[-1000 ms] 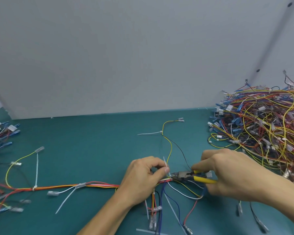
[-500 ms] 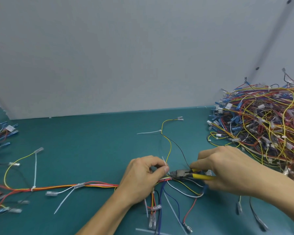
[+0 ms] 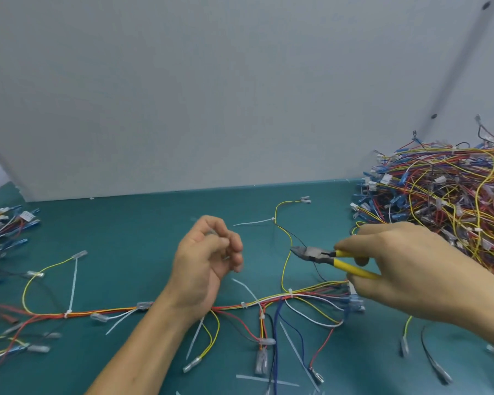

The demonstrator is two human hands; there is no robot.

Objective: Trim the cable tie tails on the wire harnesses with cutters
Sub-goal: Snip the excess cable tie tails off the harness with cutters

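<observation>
Across the teal counter (image 3: pixel 143 223) lies the wire harness (image 3: pixel 106 311), a red, orange and yellow trunk that runs from the left edge to beneath the right hand. Over the middle of the harness the left hand (image 3: pixel 206 263) hangs clear of the wires, its forearm crossing the trunk. Its fingers are curled. Something pale and blurred shows at the fingertips, and it cannot be told whether they pinch anything.

Above the right end of the harness the right hand (image 3: pixel 405 269) grips the yellow handles of the cutters (image 3: pixel 320 255). The grey nose points left and the jaws are drawn nearly together. The nose sits close by a thin yellow branch wire (image 3: pixel 282 276) that rises from the harness toward the wall. Whether they touch cannot be told.

On that branch, beyond the harness trunk, a branch cable tie (image 3: pixel 273 220) has its long white tail uncut, pointing left. Near the left end of the harness a left cable tie (image 3: pixel 68 313) binds the trunk, and its long tail (image 3: pixel 74 283) stretches away toward the wall. More white tails stick out from the near side of the trunk.

Right of the harness a big pile of harnesses (image 3: pixel 439 201) is heaped against the wall. Left of the harness lies a smaller heap (image 3: pixel 6 223). On the near side of the harness a loose tail cutting (image 3: pixel 268 381) lies flat on the counter.
</observation>
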